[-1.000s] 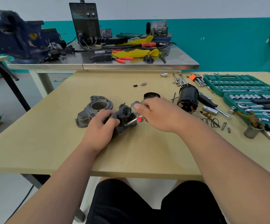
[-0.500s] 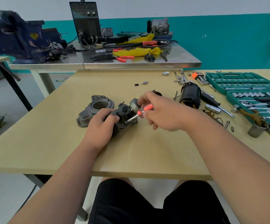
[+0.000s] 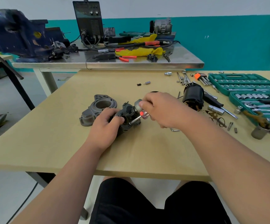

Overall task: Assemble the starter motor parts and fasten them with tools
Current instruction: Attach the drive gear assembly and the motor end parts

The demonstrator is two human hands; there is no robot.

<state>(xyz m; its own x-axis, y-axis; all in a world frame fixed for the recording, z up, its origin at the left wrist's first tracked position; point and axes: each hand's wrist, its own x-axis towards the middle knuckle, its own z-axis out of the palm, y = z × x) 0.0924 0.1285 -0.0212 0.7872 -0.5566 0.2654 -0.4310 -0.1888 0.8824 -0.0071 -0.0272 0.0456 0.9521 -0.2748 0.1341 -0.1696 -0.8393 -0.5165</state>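
Observation:
A dark starter motor housing (image 3: 127, 116) lies on the wooden table (image 3: 66, 135), and my left hand (image 3: 104, 126) grips it from the near side. My right hand (image 3: 161, 109) holds a screwdriver with a clear orange handle (image 3: 143, 113); its metal shaft (image 3: 135, 119) points left into the housing. The same hand's fingertips touch a round grey metal part (image 3: 137, 106) at the housing's right end. A grey cast end bracket (image 3: 97, 108) lies just left of the housing. The black motor body (image 3: 193, 96) stands to the right.
Two open green socket set trays (image 3: 244, 84) sit at the right, with loose sockets, hex keys (image 3: 201, 78), screws and clips scattered between them and the motor body. A metal cup (image 3: 260, 131) stands near the right edge. Behind is a steel bench (image 3: 108, 63) with a blue vise (image 3: 18, 33).
My right hand has shifted a little on the grey round part and the screwdriver handle, which now shows less orange. My left hand keeps its grip on the housing.

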